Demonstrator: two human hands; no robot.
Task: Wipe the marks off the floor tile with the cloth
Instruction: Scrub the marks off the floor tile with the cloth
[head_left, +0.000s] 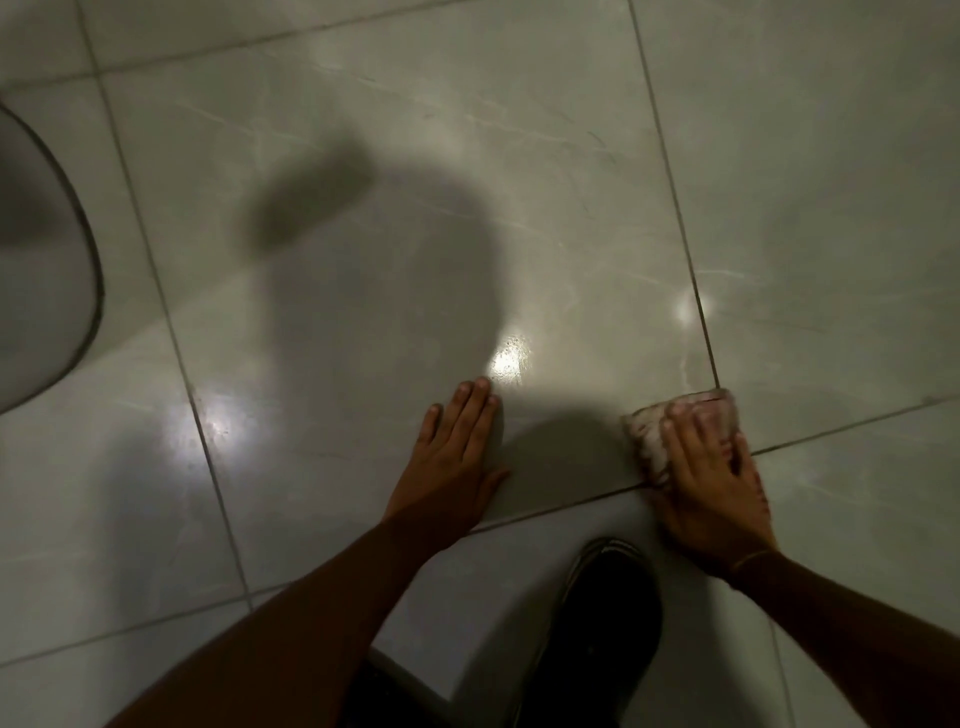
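A large glossy grey floor tile (415, 218) with faint pale veins and streaks fills the middle of the head view. My right hand (711, 488) presses a pale, stained cloth (649, 431) flat onto the tile's near right corner, where the grout lines cross. Most of the cloth is hidden under my fingers. My left hand (457, 452) lies flat on the same tile near its front edge, fingers together, holding nothing. Light glares off the wet-looking surface just beyond my left fingertips.
A dark shoe (608, 623) stands on the tile below, between my forearms. A rounded white fixture base (47, 291) with a dark sealed rim sits at the left edge. My head's shadow darkens the tile's middle.
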